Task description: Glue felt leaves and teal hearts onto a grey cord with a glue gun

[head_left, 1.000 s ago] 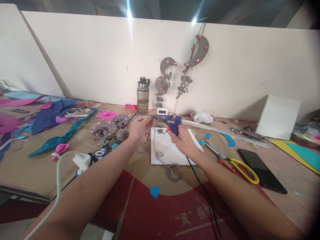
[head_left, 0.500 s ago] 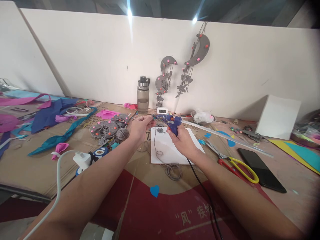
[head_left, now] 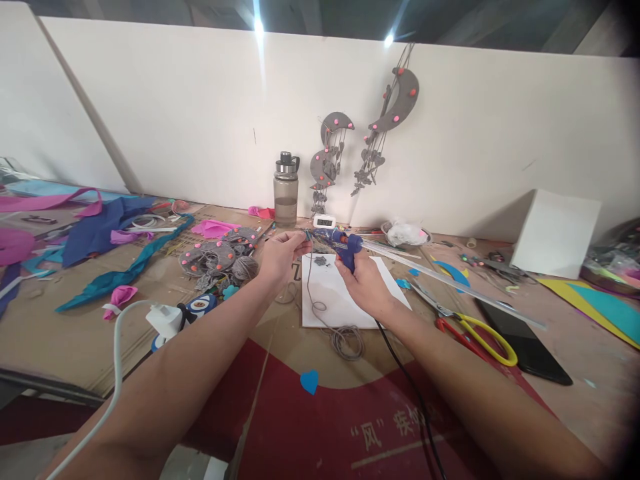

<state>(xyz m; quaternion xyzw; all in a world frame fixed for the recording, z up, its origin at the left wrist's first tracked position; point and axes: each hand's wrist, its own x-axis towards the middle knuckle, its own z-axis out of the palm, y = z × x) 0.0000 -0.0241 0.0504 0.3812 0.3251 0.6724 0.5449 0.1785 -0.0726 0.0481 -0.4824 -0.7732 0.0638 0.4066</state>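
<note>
My right hand is wrapped round the handle of a blue hot glue gun, with a long clear glue stick out of its back end. The gun's nozzle points left, at the fingertips of my left hand. Those fingers pinch a grey cord; whether a small piece sits at its end I cannot make out. The cord hangs down over a white sheet and ends in a loose coil. A small grey cut-out lies on the sheet.
Scissors and a black phone lie right. Grey felt moons with a yarn ball lie left, near a white plug. A water bottle stands behind. A blue heart is in front; the gun's black cable runs toward me.
Almost nothing differs. The glue gun and its stick have shifted very slightly; both hands keep their hold.
</note>
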